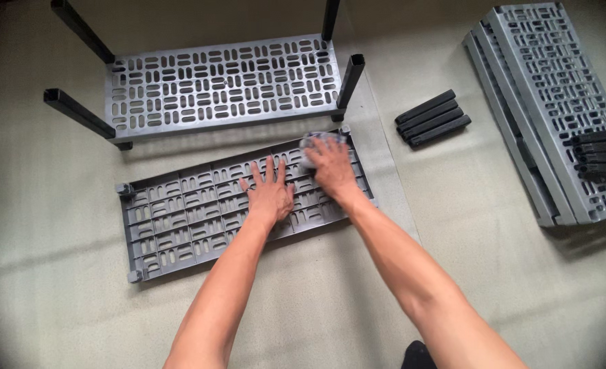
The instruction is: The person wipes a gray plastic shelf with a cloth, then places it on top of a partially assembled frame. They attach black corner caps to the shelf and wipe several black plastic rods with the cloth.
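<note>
A grey slotted plastic shelf panel (180, 222) lies underside up on the floor in front of me. My left hand (270, 193) rests flat on its middle with the fingers spread. My right hand (330, 166) presses a crumpled greyish cloth (312, 145) onto the panel's far right corner; the fingers curl over the cloth and hide most of it.
Beyond the panel stands a grey shelf (221, 80) with black legs (77, 113) sticking up. A bundle of loose black leg tubes (431, 117) lies to the right. Further right, stacked grey shelf panels (542, 102) carry more black tubes (602, 154). The floor is a pale mat.
</note>
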